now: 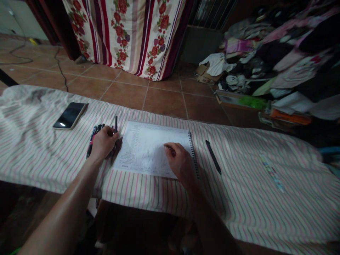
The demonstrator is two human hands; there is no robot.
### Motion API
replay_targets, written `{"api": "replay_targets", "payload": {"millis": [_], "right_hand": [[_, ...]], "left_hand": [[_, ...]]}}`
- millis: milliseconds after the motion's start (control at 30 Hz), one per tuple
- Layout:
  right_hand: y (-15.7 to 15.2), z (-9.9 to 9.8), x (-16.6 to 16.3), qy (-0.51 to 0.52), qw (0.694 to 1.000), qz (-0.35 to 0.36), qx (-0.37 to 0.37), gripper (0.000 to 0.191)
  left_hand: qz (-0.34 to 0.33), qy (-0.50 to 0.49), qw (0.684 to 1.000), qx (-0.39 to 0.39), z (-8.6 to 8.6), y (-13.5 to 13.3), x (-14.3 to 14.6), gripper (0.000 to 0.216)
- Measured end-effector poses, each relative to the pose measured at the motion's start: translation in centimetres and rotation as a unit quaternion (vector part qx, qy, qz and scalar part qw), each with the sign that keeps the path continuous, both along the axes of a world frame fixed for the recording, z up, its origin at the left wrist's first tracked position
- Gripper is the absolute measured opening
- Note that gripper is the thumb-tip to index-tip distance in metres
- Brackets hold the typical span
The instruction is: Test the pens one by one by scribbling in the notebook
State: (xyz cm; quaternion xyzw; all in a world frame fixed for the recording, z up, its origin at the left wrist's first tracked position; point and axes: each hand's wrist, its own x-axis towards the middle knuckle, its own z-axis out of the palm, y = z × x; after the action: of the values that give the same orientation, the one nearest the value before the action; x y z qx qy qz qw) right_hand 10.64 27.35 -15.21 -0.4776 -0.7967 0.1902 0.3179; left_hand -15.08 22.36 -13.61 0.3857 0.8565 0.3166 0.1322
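A spiral notebook (151, 145) lies open on the striped cloth (39, 152), its page covered in faint writing. My left hand (104, 142) rests just left of it, fingers curled around a bunch of several pens (92, 140), one sticking up at the fingertips. My right hand (178, 161) lies on the page near its lower right corner, fingers curled; I cannot make out anything in them. A black pen (213, 157) lies loose on the cloth to the right of the spiral binding.
A smartphone (69, 115) lies screen up on the cloth at the left. Beyond the table are a brown tiled floor (159, 95), a floral striped curtain (127, 35), cables at the far left, and a heap of clothes and boxes (265, 63) at the right.
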Motion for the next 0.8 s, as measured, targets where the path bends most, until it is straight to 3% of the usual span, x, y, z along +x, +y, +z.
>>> {"api": "replay_targets", "payload": {"millis": [100, 267, 800], "right_hand": [[0.0, 0.1, 0.0, 0.002, 1.0, 0.0, -0.005, 0.017], [-0.1, 0.2, 0.0, 0.0, 1.0, -0.001, -0.01, 0.018], [0.0, 0.2, 0.1, 0.012, 1.0, 0.001, -0.007, 0.018]], "left_hand": [[-0.037, 0.132, 0.988, -0.071, -0.1, -0.2, 0.2, 0.022], [-0.067, 0.211, 0.971, -0.088, -0.5, -0.1, 0.5, 0.028], [-0.068, 0.261, 0.954, -0.132, 0.4, -0.6, 2.0, 0.03]]}}
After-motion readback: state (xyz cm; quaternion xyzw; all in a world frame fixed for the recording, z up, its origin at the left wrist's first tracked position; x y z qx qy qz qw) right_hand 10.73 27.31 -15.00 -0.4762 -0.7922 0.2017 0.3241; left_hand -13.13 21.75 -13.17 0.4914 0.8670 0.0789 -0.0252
